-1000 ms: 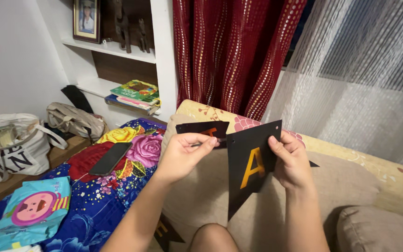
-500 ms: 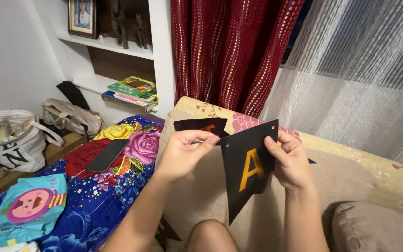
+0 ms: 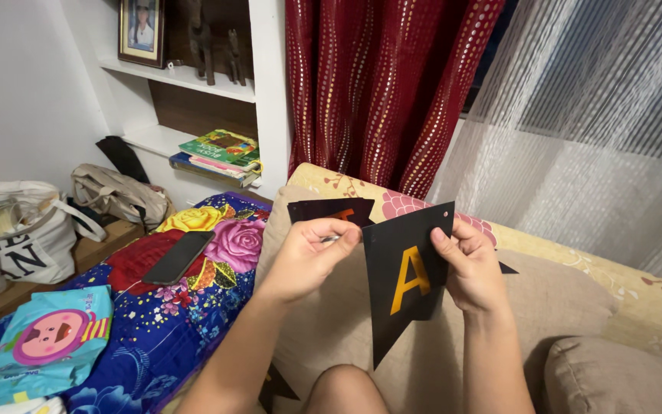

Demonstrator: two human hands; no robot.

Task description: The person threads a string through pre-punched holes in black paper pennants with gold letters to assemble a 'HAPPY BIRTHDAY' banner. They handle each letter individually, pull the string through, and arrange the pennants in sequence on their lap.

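Item 1: black pennant flag [image 3: 404, 295], swallowtail bottom, one orange-gold letter on its face, punched hole at each top corner; you hold it up in front of you, above your knee [image 3: 346, 389], over the beige cushion [image 3: 561, 307]. Your right hand [image 3: 469, 268] pinches its upper right edge, thumb on front, fingers behind — closed on the card. Your left hand [image 3: 304, 257] is closed narrow on a thin silvery string end [image 3: 331, 239], tip just beside the flag's top left corner hole; can't tell if it's through. Item 2: second black flag [image 3: 329, 209], orange print partly hidden, sits behind your left hand's fingers. Item 3: another black flag [image 3: 276, 387] w/ gold print, low by your left forearm, mostly hidden. Surroundings, left: blue floral bedsheet [image 3: 170, 322] w/ big pink and yellow roses; dark phone [image 3: 178, 257] lying flat on it; turquoise flat packet [image 3: 44, 341] w/ round pink cartoon face, bottom left corner. Further left: white tote bag [image 3: 17, 245] w/ large black lettering, beige handbag [image 3: 116, 195] beside it. White shelf unit [image 3: 266, 92]: stack of books [image 3: 220, 153], green cover on top; framed photo [image 3: 141, 32] upper shelf. Behind: dark red dotted curtain [image 3: 377, 84], sheer white curtain [image 3: 599, 130] to its right.
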